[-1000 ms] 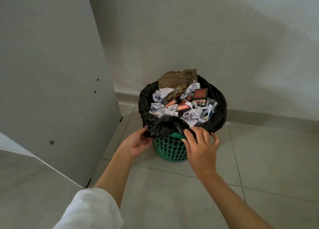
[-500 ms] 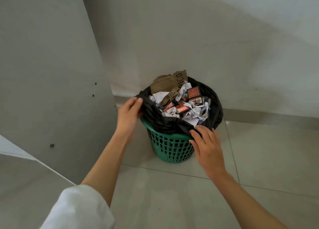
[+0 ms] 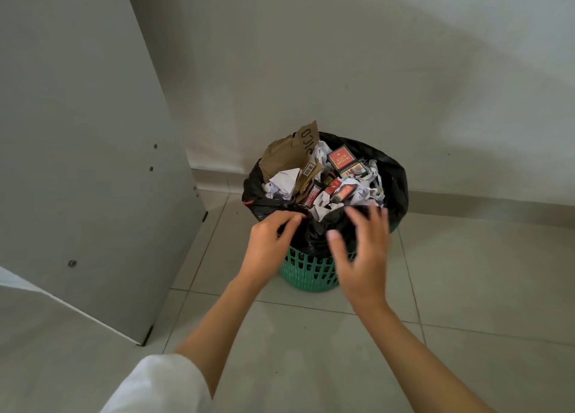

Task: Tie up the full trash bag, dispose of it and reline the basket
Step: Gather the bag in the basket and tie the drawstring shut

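A green lattice basket (image 3: 306,272) stands on the tiled floor against the wall. It is lined with a black trash bag (image 3: 395,179), heaped with crumpled white paper, torn brown cardboard and small red boxes. My left hand (image 3: 269,244) pinches the bag's near edge at the rim, fingers closed on the black plastic. My right hand (image 3: 362,254) hovers blurred just in front of the near rim, fingers spread, holding nothing.
A grey cabinet side panel (image 3: 93,164) stands close on the left, its corner near the basket. The white wall (image 3: 342,70) and a low skirting run right behind the basket. Pale floor tiles (image 3: 482,272) stretch to the right and towards me.
My left hand came from the bag's left rim round to the near edge and took hold there. My right hand lifted off the near rim and opened. The view tilted lower.
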`<state>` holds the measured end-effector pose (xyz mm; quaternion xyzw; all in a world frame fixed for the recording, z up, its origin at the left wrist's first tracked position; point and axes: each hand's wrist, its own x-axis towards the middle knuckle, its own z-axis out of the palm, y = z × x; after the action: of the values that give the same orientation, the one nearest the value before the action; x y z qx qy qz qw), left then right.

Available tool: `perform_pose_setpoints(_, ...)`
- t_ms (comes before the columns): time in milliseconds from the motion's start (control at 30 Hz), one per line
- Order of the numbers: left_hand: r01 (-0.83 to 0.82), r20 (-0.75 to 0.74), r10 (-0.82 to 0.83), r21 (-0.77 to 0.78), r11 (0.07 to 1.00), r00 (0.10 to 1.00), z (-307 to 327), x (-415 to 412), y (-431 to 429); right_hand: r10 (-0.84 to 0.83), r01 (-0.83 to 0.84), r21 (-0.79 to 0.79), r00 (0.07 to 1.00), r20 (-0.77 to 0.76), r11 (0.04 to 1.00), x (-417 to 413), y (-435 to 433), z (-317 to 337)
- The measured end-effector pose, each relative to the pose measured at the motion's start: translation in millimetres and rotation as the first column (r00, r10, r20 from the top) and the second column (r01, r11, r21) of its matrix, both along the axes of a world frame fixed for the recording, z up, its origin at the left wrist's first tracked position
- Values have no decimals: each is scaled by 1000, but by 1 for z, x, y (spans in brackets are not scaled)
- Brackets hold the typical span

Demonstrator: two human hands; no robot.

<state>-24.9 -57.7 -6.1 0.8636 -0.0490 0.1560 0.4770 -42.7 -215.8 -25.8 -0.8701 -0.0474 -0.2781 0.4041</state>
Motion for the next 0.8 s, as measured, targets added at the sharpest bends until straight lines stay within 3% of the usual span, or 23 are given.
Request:
perform_pose_setpoints(67, -99, -115, 65, -328, 939, 991, 5, 1, 5, 70, -50, -214, 994, 85, 976, 3, 20, -2)
perform_pose_setpoints(133, -299, -186, 235, -591, 749, 954, 6, 6, 16, 105, -68, -319, 990, 98, 945, 6, 32, -6)
perform_pose_setpoints(233, -568, -378, 424, -534, 626, 823, 0, 18, 40, 108, -67, -327, 988, 107, 942, 12, 33, -11)
perform_pose_setpoints(300, -625, -595, 274, -529, 574, 755, -8, 29, 53, 125, -90, -297, 987, 100, 950, 15, 28, -11)
perform_pose_setpoints(367, -597, -703, -35, -628, 499, 711, -9, 40, 58, 157, -123, -304, 983, 90, 945, 15, 23, -13)
perform_pose_setpoints(433, -565, -678, -192, -711, 420, 710, -11, 52, 61, 189, -142, -360, 977, 98, 922, 14, 17, -16)
perform_pose_setpoints(600, -613, -631, -86, -772, 164, 771, -15, 73, 67, 206, -109, -491, 967, 148, 864, 16, 10, -14)
perform_pose_setpoints(700, -641, -638, 88, -744, 188, 765, -16, 67, 78, 154, -13, -617, 972, 177, 787, 12, 8, -19)
perform_pose_setpoints(800, -613, -552, 286, -763, 207, 784, 2, 60, 94, 123, 37, -636, 971, 206, 771, 10, -4, -26)
